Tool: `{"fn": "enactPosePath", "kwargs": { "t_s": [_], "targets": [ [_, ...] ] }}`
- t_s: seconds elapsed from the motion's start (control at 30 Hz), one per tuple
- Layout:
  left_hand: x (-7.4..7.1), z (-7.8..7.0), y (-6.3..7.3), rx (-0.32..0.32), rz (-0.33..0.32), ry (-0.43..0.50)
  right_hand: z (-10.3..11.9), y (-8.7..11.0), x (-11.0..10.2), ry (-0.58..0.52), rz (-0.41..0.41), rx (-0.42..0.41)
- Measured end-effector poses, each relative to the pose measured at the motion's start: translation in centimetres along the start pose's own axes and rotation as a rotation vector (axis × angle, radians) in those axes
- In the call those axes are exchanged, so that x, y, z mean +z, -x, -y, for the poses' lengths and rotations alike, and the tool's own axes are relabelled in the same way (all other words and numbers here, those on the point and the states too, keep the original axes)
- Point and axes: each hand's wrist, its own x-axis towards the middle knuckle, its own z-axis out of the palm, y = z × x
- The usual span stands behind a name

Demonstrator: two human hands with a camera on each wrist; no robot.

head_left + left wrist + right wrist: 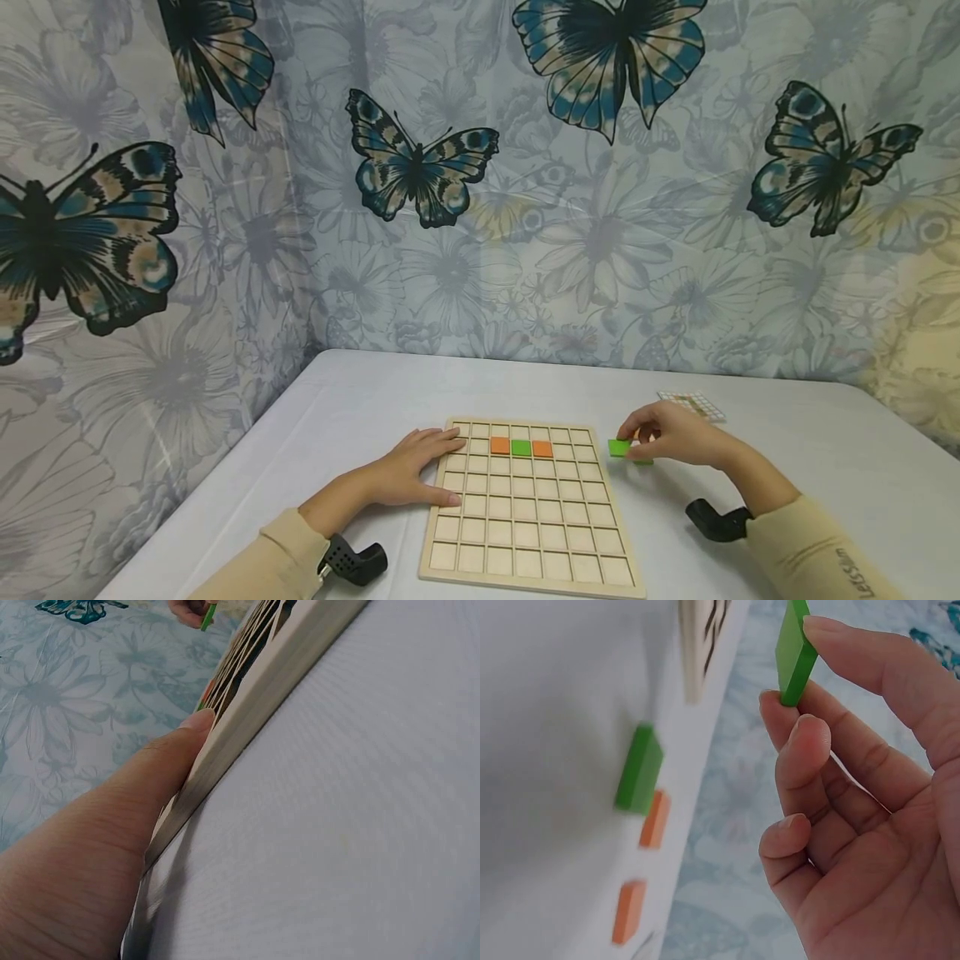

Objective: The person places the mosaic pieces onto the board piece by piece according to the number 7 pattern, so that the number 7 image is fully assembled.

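A pale wooden grid board (521, 535) lies on the white table. In its second row from the far edge sit an orange tile (500, 446), a green tile (521, 448) and another orange tile (542, 449), side by side. My left hand (405, 468) rests spread at the board's left edge, its thumb (169, 754) against the rim. Just right of the board, my right hand (678, 433) pinches a green square tile (795, 656) between thumb and fingertips. Below it, a loose green tile (639, 769) and two orange tiles (628, 912) lie on the table.
Behind my right hand lies a patterned grid card (701, 405), partly covered by the hand. A curtain (465, 292) printed with flowers and butterflies hangs beyond the table's far edge. Each wrist wears a black camera mount (716, 521).
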Motion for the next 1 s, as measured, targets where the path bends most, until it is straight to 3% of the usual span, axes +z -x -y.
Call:
{"fn": "enactPosePath", "kwargs": {
  "t_s": [0.27,1.0],
  "targets": [
    [0.0,0.1,0.0,-0.001,0.003,0.0,1.5,-1.2,0.7,-0.034,0.044,-0.025],
    [0.1,0.1,-0.1,0.009,-0.003,0.0,3.5,-4.6,3.1,0.016,0.099,-0.098]
  ]
}}
